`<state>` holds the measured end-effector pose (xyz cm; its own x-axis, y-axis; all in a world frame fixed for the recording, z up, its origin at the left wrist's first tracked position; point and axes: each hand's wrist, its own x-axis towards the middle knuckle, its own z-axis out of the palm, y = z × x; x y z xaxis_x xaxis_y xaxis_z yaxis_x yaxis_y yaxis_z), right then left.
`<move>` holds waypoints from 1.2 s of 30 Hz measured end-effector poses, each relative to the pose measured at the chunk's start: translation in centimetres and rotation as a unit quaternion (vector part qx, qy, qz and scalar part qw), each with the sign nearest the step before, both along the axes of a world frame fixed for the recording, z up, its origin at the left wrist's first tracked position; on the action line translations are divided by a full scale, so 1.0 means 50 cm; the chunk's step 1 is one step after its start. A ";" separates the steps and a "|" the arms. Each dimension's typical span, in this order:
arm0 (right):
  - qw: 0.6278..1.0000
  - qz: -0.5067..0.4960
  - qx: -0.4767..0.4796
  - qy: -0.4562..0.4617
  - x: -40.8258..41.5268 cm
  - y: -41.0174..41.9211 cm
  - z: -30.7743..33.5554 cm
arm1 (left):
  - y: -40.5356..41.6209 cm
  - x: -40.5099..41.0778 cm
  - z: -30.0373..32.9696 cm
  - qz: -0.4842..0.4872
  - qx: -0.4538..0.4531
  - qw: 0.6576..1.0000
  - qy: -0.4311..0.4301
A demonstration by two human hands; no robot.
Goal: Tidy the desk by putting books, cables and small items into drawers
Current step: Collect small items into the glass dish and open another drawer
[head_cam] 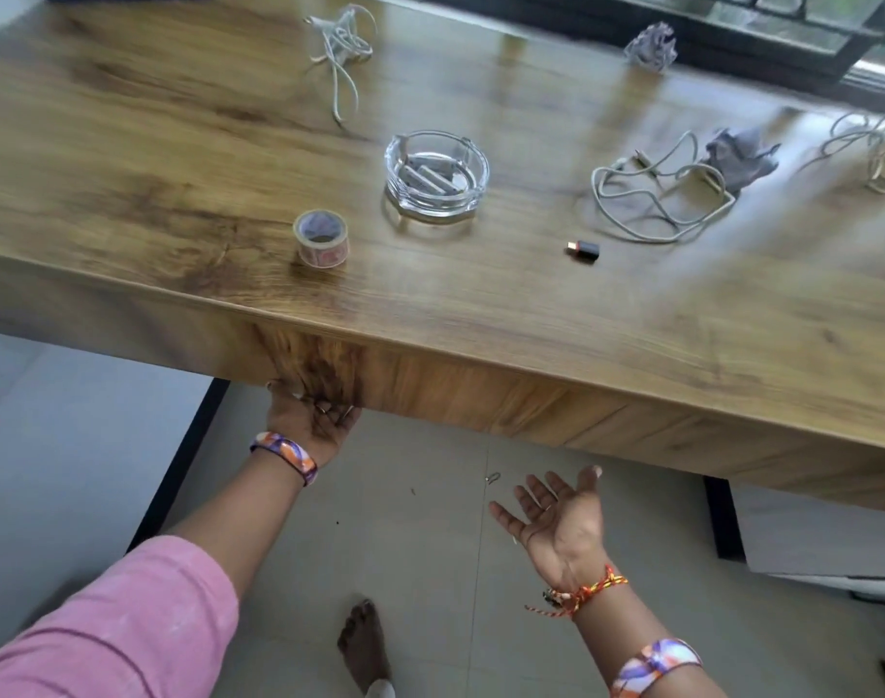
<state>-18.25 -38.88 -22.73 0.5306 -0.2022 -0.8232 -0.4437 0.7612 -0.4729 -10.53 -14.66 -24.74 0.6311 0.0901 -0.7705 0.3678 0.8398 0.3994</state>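
The left hand (312, 415) is reaching up under the front edge of the desk (480, 314), fingers curled up against the drawer front (430, 390); motion blur is hiding whether they are gripping it or only pressing it. The right hand (556, 521) is hanging palm-up and spread wide below the desk, holding nothing, apart from the edge. The items are lying up and beyond both hands on the desktop: the tape (321, 238) is sitting almost straight above the left hand, near the edge; the adapter (583, 250) and the cable (657, 193) are lying above the right. The drawer front is running left to right, so the pull will probably be coming toward the person, with the left hand nearer.
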 end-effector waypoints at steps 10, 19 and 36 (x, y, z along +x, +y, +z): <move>0.996 -0.017 0.086 -0.016 0.003 -0.008 -0.018 | -0.020 -0.063 -0.024 0.039 0.128 0.988 0.081; 0.991 0.112 -0.068 0.041 -0.118 -0.051 0.019 | -0.030 -0.240 0.066 -0.110 0.421 0.893 0.118; 0.416 0.548 -0.642 -0.338 -0.314 -0.043 0.245 | -0.155 -0.447 0.289 -0.475 0.839 0.263 -0.025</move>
